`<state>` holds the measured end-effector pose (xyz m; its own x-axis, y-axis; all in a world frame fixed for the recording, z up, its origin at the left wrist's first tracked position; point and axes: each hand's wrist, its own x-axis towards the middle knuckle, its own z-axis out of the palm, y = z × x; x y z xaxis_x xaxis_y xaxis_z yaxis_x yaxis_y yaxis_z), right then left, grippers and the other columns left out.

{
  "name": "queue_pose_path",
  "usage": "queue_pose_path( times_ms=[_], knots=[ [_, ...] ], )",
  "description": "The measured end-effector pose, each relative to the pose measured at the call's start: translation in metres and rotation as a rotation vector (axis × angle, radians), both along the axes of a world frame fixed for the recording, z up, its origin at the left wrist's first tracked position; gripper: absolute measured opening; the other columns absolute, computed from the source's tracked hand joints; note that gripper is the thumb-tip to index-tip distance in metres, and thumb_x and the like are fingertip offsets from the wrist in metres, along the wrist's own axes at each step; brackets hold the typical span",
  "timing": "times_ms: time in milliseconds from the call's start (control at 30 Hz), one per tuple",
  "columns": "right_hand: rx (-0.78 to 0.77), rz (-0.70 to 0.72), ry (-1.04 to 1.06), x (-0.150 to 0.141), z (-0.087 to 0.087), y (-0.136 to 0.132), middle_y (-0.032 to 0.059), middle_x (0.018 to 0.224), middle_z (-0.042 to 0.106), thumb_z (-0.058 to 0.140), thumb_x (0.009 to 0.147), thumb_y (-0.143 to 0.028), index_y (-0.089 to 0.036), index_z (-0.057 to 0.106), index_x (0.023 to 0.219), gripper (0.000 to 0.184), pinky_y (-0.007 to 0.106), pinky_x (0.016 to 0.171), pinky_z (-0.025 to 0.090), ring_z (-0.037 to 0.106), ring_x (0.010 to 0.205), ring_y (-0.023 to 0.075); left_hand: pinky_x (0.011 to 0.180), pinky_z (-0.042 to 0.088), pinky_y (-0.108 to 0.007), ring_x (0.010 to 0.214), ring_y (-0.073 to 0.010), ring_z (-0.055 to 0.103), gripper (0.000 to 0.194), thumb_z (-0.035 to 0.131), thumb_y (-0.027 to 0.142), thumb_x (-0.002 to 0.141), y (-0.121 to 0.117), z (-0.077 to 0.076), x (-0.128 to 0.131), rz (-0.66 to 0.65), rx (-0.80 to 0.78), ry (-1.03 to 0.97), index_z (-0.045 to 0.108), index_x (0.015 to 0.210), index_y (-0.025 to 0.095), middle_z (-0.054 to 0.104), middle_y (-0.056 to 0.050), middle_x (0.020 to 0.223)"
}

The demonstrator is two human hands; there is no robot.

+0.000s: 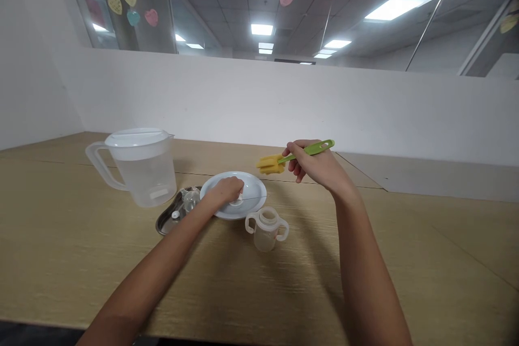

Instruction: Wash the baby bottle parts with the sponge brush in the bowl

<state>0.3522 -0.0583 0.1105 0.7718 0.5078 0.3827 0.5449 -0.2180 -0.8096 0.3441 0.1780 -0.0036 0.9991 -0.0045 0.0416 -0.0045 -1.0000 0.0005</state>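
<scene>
My right hand (314, 165) is closed around the green handle of a bottle brush (320, 147) and holds it above the table. Its yellow sponge head (271, 164) points left, in the air near the plate's far right side. Over the white plate (256, 206), my left hand (229, 190) has its fingers curled downward and closed. A small whitish round piece (237, 201) shows at those fingertips; its kind and how it is gripped are hard to make out. Just in front of the plate, a clear two-handled baby bottle (265, 232) stands upright without a lid.
Left of the plate lies a kidney-shaped metal tray (162, 223) holding a clear rounded piece (190, 201) and a small white-tipped part (175, 215). A translucent lidded pitcher (148, 173) stands behind it. Beyond the wooden table (405, 259) rises a white wall (227, 102).
</scene>
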Motion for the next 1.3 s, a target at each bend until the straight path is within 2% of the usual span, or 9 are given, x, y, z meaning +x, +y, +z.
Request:
queue_pose_path(
  times_ms=[200,600,733,900,1033,1167,1300],
  knots=[
    [-0.009,0.000,0.008,-0.001,0.000,0.001,0.0025,0.057,0.055,0.044,0.084,-0.028,-0.014,0.060,0.071,0.025,0.019,0.038,0.046,0.051,0.044,0.0089,0.060,0.040,-0.025,0.076,-0.0202,0.061,0.019,0.048,0.011,0.075,0.011,0.013,-0.003,0.056,-0.008,0.001,0.063,0.087,0.014,0.066,-0.012,0.088],
    [-0.040,-0.013,-0.018,0.000,-0.003,0.002,0.0024,0.056,0.055,0.044,0.084,-0.029,-0.014,0.060,0.071,0.026,0.018,0.038,0.046,0.051,0.043,0.0091,0.064,0.039,-0.027,0.078,-0.0222,0.060,0.019,0.044,0.014,0.079,0.023,0.029,-0.009,0.103,-0.108,-0.102,0.059,0.092,0.012,0.065,-0.012,0.087],
    [-0.049,0.017,0.005,-0.001,-0.004,0.004,0.0018,0.056,0.055,0.044,0.083,-0.028,-0.014,0.059,0.070,0.025,0.018,0.037,0.045,0.051,0.043,0.0089,0.065,0.041,-0.025,0.078,-0.0192,0.061,0.019,0.041,0.016,0.081,0.026,0.035,-0.013,0.084,-0.223,-0.151,0.057,0.092,0.013,0.065,-0.010,0.088],
    [-0.040,0.115,0.050,-0.005,-0.003,0.008,0.0013,0.055,0.056,0.043,0.084,-0.027,-0.014,0.060,0.071,0.024,0.016,0.036,0.044,0.049,0.042,0.0080,0.057,0.043,-0.022,0.060,-0.0127,0.060,0.020,0.040,0.026,0.083,0.021,0.045,-0.019,0.007,-0.395,-0.174,0.053,0.093,0.015,0.066,-0.004,0.081],
    [-0.025,0.177,0.066,-0.008,-0.004,0.012,0.0012,0.055,0.055,0.043,0.084,-0.026,-0.015,0.060,0.072,0.023,0.017,0.037,0.045,0.050,0.044,0.0086,0.054,0.045,-0.022,0.054,-0.0106,0.058,0.020,0.041,0.030,0.084,0.012,0.054,-0.024,-0.061,-0.551,-0.222,0.051,0.092,0.016,0.065,-0.003,0.080],
    [-0.007,0.143,0.057,-0.010,-0.004,0.014,0.0008,0.054,0.055,0.043,0.084,-0.028,-0.015,0.059,0.071,0.024,0.017,0.037,0.044,0.049,0.042,0.0084,0.054,0.047,-0.023,0.059,-0.0126,0.059,0.028,0.048,0.040,0.082,0.006,0.062,-0.027,-0.100,-0.700,-0.312,0.056,0.090,0.014,0.064,-0.005,0.080],
    [0.033,0.097,0.047,-0.010,-0.004,0.014,0.0007,0.053,0.054,0.044,0.083,-0.028,-0.014,0.059,0.071,0.024,0.017,0.036,0.043,0.049,0.042,0.0083,0.061,0.050,-0.028,0.061,-0.0141,0.060,0.041,0.051,0.046,0.081,0.003,0.068,-0.030,-0.052,-0.754,-0.370,0.060,0.103,0.012,0.066,-0.008,0.088]
  ],
)
